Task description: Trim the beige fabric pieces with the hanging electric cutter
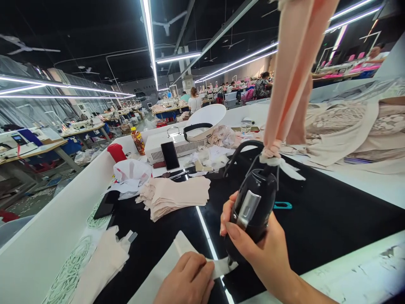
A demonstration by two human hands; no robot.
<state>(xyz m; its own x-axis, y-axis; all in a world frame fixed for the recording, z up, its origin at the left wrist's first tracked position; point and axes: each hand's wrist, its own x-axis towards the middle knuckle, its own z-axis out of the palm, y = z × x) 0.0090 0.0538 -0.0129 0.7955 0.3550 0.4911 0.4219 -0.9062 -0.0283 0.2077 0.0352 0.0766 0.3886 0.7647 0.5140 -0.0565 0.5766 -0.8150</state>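
Observation:
My right hand [274, 257] is wrapped around a black handheld power tool [264, 190] with a silver plate on its side. A twisted peach cloth strip [292, 71] is knotted at the tool's top, and the tool hangs from it. Its narrow tip points down at the end of a pale fabric piece [169, 257]; I cannot tell whether they touch. With fingers curled together, my left hand [186, 278] holds that fabric against the glossy black tabletop [322, 219], close to the tip.
A stack of beige fabric pieces [177, 192] lies ahead, with more pieces [101, 261] at left beside green cord bundles [68, 270]. Behind stand a phone [170, 155], a white box [155, 147] and a bottle [138, 141]. A teal thread snipper [282, 205] lies right of the tool.

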